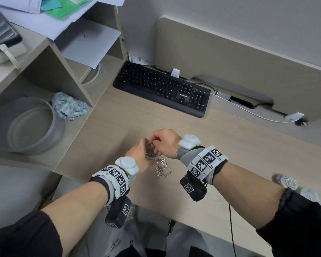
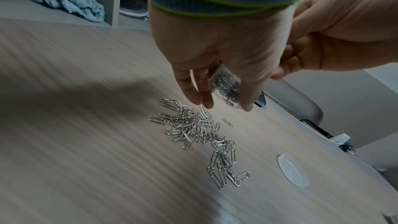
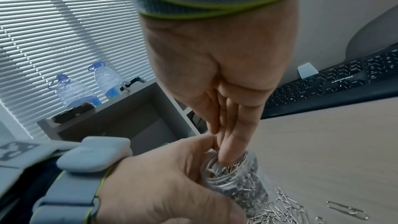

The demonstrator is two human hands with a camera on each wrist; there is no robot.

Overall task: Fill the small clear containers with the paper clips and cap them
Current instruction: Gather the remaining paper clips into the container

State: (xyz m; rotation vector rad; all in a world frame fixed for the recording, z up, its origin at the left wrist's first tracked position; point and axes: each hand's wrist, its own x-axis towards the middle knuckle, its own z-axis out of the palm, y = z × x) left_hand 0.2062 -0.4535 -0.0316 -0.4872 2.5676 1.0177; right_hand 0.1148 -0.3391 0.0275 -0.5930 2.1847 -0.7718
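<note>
Here, each label marks one element of the filling step.

Left hand (image 1: 137, 154): curled round the small clear container (image 3: 234, 176), holding it lifted off the desk (image 1: 220, 145) near the front edge, mouth tipped toward the other hand.

Right hand (image 1: 165, 143): fingers (image 3: 232, 142) pressed together and pointing down into the container's mouth, apparently pushing clips in; whether a clip is pinched between them I cannot tell.

Container fill: paper clips reach close to the rim, so little room seems left.

Loose paper clips (image 2: 193, 127): a heap on the desk just below the hands, trailing toward the front edge.

Lid (image 2: 293, 169): a clear disc lying flat on the desk, just beside the tail of the heap, apart from both hands.

Filled containers (image 1: 287, 180): what look like clip-packed ones stand toward the desk's right edge; blurred.

Advice: keep the mouth level while tamping, press gently so clips settle and none spring out, and stop below the threads so the lid can seat.

Risk: clips standing proud of the rim would likely block capping.
</note>
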